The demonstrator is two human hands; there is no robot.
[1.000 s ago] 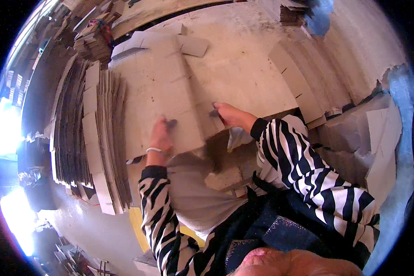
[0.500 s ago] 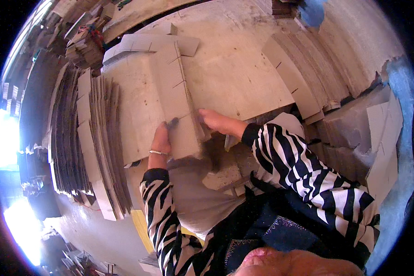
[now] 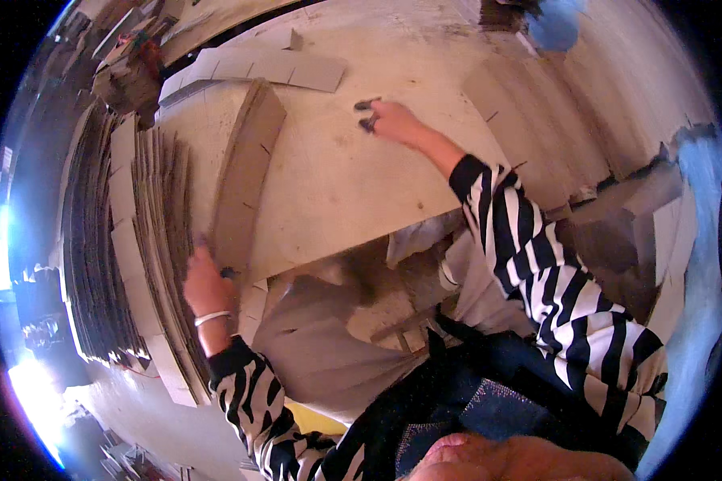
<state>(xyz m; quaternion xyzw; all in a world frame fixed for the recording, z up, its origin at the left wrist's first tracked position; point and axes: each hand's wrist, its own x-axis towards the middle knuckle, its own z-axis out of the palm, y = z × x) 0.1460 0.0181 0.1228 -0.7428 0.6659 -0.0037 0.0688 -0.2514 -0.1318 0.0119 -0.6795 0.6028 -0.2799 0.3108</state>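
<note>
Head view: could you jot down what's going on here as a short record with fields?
Left hand: grips the near end of a cardboard piece tilted up on edge
Right hand: reaches out over the work table, fingers on a small dark object
Left of table: stack of cardboard sheets standing on edge
Far edge: flat cardboard blanks

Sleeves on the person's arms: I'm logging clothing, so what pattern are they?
Black and white stripes on both sleeves, seen in the head view.

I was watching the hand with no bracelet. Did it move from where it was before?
Yes. The right hand has left the cardboard sheet it was pressing beside the left hand, and reached farther out across the bare table.
</note>
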